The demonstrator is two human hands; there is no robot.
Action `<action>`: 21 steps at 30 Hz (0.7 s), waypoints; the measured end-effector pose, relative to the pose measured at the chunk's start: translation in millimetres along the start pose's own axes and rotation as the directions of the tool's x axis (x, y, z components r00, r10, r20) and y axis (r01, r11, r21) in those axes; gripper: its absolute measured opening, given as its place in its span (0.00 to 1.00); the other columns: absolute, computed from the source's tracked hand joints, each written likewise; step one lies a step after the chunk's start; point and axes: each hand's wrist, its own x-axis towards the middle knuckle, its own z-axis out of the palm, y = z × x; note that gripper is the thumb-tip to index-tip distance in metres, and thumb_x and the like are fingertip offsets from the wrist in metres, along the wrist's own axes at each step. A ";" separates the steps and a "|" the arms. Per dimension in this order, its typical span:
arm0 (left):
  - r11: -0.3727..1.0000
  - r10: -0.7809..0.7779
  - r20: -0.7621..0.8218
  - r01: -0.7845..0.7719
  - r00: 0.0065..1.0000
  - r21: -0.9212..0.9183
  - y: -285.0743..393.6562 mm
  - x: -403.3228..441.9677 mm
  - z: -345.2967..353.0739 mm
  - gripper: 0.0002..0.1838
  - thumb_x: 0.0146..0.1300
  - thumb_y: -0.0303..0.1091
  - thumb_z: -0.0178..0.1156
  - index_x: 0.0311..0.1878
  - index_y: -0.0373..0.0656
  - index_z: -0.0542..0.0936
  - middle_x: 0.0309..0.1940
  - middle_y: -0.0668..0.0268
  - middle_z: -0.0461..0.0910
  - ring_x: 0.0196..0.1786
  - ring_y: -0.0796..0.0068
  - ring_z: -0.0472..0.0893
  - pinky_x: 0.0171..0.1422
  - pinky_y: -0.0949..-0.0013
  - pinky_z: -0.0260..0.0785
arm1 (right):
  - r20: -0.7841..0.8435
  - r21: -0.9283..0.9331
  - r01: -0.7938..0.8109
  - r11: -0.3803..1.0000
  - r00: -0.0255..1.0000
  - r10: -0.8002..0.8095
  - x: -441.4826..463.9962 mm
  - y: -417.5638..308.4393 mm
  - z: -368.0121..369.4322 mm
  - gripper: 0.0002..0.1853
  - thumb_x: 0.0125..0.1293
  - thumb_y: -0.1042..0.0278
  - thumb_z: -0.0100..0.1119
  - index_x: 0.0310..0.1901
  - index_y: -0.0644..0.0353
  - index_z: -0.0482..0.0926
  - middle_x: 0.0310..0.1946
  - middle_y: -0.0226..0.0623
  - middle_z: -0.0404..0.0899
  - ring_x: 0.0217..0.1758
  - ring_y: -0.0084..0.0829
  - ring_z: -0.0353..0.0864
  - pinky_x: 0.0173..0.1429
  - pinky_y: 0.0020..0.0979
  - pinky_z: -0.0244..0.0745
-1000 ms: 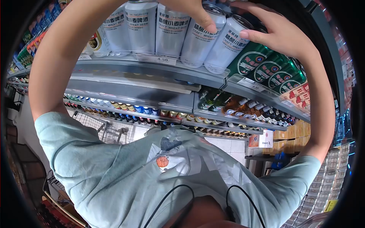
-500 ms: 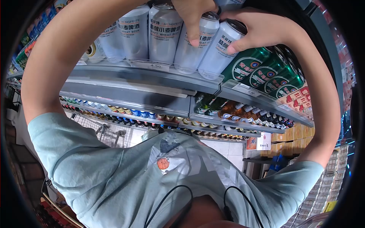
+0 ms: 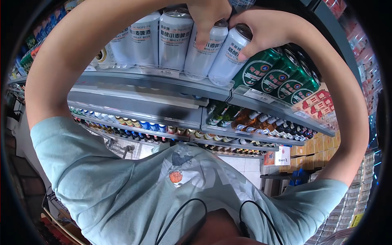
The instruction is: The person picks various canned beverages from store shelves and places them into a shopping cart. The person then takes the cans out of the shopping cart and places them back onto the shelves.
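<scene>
My left hand [image 3: 208,18] comes in from the left with its thumb on the front of a white wheat beer can [image 3: 206,53]. My right hand [image 3: 265,30] curls round the last white beer can [image 3: 228,59] in the row, its thumb pressing the front near the top. The other fingers of both hands are hidden behind the cans. Both cans stand side by side on the shelf, leaning slightly. More white cans [image 3: 174,38] continue the row to the left. Green beer cans [image 3: 257,72] stand directly right of my right hand.
The grey shelf edge [image 3: 192,85] has a clear lip and a price tag [image 3: 165,72]. Lower shelves hold bottles [image 3: 249,122]. Red-and-white cartons [image 3: 320,104] sit at the right. A shopping cart [image 3: 118,149] is below left, with yellow boxes [image 3: 316,145] lower right.
The whole view has shifted slightly, so cans and shelf appear a little farther left. My hands keep nearly the same hold on the two white cans.
</scene>
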 end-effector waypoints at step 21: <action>0.980 -0.147 -0.179 0.168 0.973 0.103 65.8 -73.5 -13.7 0.34 0.45 0.44 0.79 0.56 0.39 0.84 0.49 0.53 0.86 0.52 0.56 0.84 0.56 0.59 0.75 | -0.022 -0.225 0.010 0.974 1.000 -0.015 -71.6 -37.0 -44.5 0.38 0.49 0.47 0.80 0.55 0.68 0.81 0.47 0.52 0.86 0.51 0.42 0.86 0.57 0.37 0.79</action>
